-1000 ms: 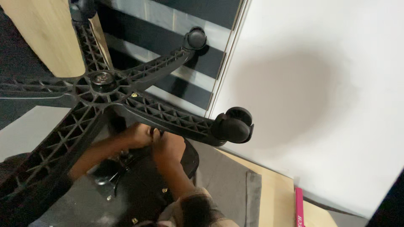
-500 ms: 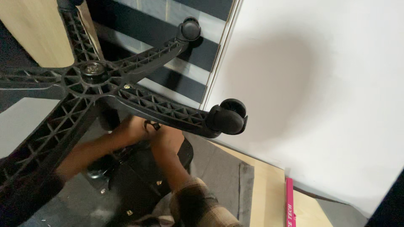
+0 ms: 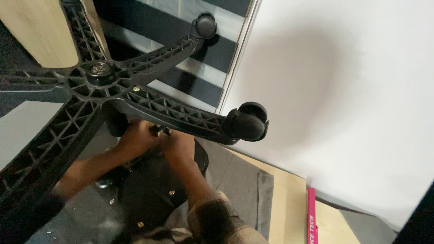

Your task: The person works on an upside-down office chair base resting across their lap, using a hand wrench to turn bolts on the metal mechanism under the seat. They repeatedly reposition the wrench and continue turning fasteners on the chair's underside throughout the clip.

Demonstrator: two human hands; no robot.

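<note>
1. Head view, centre-left of frame: both hands were under the upturned black chair base [image 3: 97,74], working at a small dark fitting [image 3: 161,131] just below the rib of the spoke [image 3: 181,115] that ran toward the right.
2. The left hand [image 3: 135,138] lay left of the fitting and the right hand [image 3: 181,147] right of it, the two nearly touching, about equally near. Fingers of both were curled inward toward the fitting; whether either actually gripped it could not be told, since motion blur and the spoke hid the fingertips.
3. The fitting sat between the fingertips, directly above the black seat underside [image 3: 153,190] in the lower centre. Its long axis could not be made out.
4. The near spoke's long axis ran from the hub at upper left down to the right, ending in a black castor [image 3: 246,122] at mid-frame. A second castor [image 3: 205,25] sat at the top centre.
5. The right forearm came up from the bottom centre in a plaid sleeve [image 3: 221,223].
6. Packages and labels: a narrow pink box [image 3: 312,217] with white lettering lay at lower right, long axis nearly vertical in the frame, on a pale wooden floor [image 3: 289,203] beside a grey mat [image 3: 239,180]. A white wall [image 3: 352,90] filled the right half.
</note>
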